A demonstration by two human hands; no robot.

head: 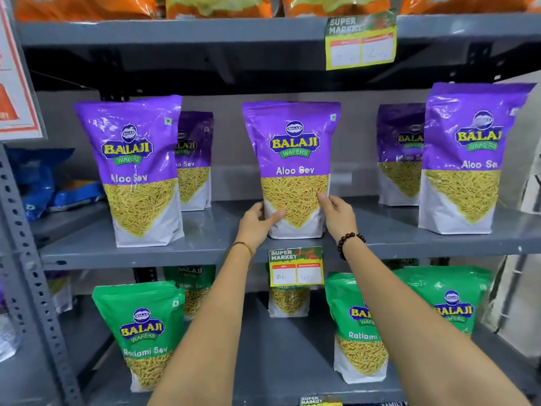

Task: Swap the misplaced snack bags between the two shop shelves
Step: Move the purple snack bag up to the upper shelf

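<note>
**Both hands on a purple bag at the middle shelf**

Two bare forearms are reaching up and forward from the bottom of the view. The left hand (254,222), with a thin gold bangle (240,247) at the wrist, is pressing its thumb and palm against the lower left of the centre purple plastic Aloo Sev snack bag (293,168). The right hand (336,213), above a dark beaded bracelet (349,241), is touching the bag's lower right edge with its fingers curled round the side. Together they are clasping the bag, which is standing upright on the grey metal middle shelf (205,244).

Below the arms, green plastic Ratlami Sev snack bags (140,332) are standing on the grey lower shelf (278,361). A yellow-edged paper price tag (296,266) is hanging from the middle shelf's front lip, just under the held bag.

Further back, more purple bags are standing left and right of the held one, apart from it, some in a second row behind. A grey perforated steel upright (26,273) is framing the left side, with blue packets (38,183) lying beyond it. Orange packets (87,7) are sitting on the top shelf.
</note>
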